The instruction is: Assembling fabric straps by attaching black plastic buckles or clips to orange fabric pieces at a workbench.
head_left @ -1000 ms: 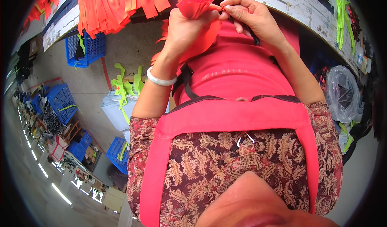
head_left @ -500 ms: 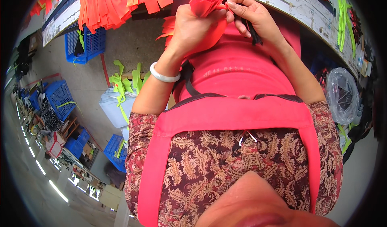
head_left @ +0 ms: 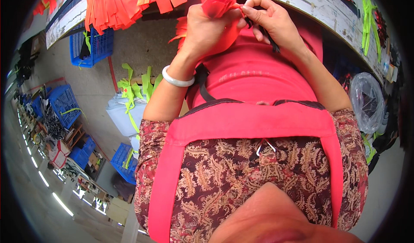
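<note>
In my left hand [head_left: 202,34] is a bunch of orange-red fabric strips [head_left: 217,5]; the ends fan out above the fist, and more of the cloth hangs below it. The fingers are wrapped round the bunch. Close by on the right, my right hand [head_left: 278,25] is pinched near a thin red end that comes from the bunch. Black cord-like strips [head_left: 272,43] pass through its fingers and dangle below them. Both hands are held over my pink apron [head_left: 241,72], at the near edge of the table.
Many orange strips [head_left: 110,8] hang over the edge of the white worktable [head_left: 297,1]. Yellow-green strips [head_left: 366,23] lie at its right. Blue crates [head_left: 91,49] and a pale wrapped bundle [head_left: 123,113] stand at the left. A clear plastic bag [head_left: 366,103] is at the right.
The right-hand fingers have shifted slightly, and more of the black strips shows between the two hands. My left hand keeps its grip on the orange-red bunch.
</note>
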### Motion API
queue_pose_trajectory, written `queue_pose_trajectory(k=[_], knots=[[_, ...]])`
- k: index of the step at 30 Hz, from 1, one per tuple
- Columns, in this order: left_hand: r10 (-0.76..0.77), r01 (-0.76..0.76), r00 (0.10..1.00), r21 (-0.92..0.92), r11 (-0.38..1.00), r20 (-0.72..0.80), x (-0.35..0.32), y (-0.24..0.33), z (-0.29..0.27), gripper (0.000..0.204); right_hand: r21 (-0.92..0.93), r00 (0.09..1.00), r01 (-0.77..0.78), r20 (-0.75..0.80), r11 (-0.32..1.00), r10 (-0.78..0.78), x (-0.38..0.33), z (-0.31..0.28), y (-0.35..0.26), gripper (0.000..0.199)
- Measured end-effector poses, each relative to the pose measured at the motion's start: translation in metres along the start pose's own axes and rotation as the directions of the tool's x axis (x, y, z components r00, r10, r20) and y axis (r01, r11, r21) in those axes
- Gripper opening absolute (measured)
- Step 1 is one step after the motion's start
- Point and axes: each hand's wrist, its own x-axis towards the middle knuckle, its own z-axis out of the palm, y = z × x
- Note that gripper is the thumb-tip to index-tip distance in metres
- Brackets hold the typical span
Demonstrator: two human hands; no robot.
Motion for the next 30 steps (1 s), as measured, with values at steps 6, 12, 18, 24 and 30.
queue_pose_trajectory(k=[6, 12, 18, 24, 30], knots=[[0.126, -0.126, 0.992, 0.04, 0.991, -0.004, 0.005, 0.012, -0.017, 0.012, -0.201, 0.993, 0.037, -0.106, 0.979, -0.059, 0.01, -0.038, -0.008, 0.028], [0.231, -0.232, 0.973, 0.095, 0.968, 0.024, 0.008, 0.035, -0.015, 0.01, 0.191, 0.996, 0.078, 0.021, 0.978, -0.083, 0.014, -0.003, -0.01, 0.02], [-0.058, 0.057, 0.998, 0.018, 0.998, 0.036, 0.002, 0.046, -0.019, 0.01, -0.097, 0.923, 0.376, -0.043, 0.921, -0.381, 0.007, 0.006, -0.016, 0.017], [-0.141, 0.146, 0.986, -0.055, 0.988, 0.09, 0.005, 0.046, -0.024, 0.019, -0.032, 0.951, 0.298, -0.074, 0.954, -0.3, 0.011, -0.001, -0.014, 0.018], [-0.148, 0.161, 0.982, -0.105, 0.981, 0.116, 0.007, 0.037, -0.031, 0.02, -0.109, 0.969, 0.237, -0.036, 0.965, -0.242, -0.001, 0.009, -0.027, 0.021]])
